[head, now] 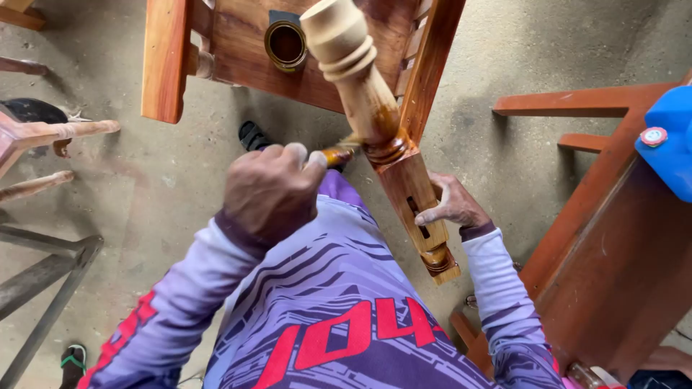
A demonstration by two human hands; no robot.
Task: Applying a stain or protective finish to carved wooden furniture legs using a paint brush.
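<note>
A turned wooden leg (360,79) slants up from my lap, pale and bare at its knobbed top, stained brown on the square lower block. My left hand (270,191) is closed around a small brush (337,155). The brush's bristles touch the leg at the ring where bare wood meets stain. My right hand (450,205) grips the square stained block near its slot and holds the leg up. Both arms wear purple patterned sleeves.
An open round tin of dark stain (285,45) sits on a varnished wooden piece (166,65) ahead. Reddish-brown furniture (613,252) with a blue plastic container (670,144) stands at the right. Unfinished wooden legs (65,131) and a metal frame (43,274) lie left on the concrete floor.
</note>
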